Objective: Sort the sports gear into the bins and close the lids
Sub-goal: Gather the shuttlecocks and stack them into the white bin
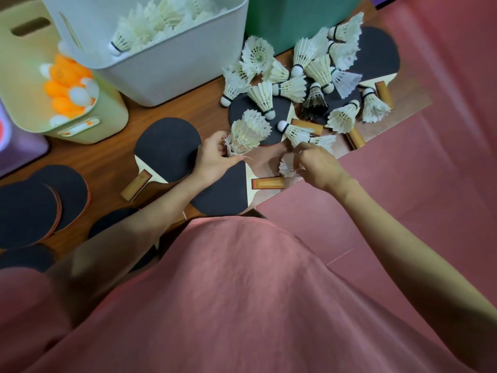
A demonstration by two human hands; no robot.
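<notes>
Left hand [212,157] grips a stack of shuttlecocks [246,135] mid-frame; right hand [316,165] pinches a single shuttlecock [287,165] beside it.

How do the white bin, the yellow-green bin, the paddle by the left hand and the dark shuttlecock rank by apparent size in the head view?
1. white bin
2. yellow-green bin, cropped by the frame edge
3. paddle
4. dark shuttlecock

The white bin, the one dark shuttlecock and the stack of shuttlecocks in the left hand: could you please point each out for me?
white bin [172,76], head view, on its bare front wall.
dark shuttlecock [315,101], head view, on its dark feather skirt.
stack of shuttlecocks [246,134], head view, on the feathers above the left hand [212,160].
</notes>
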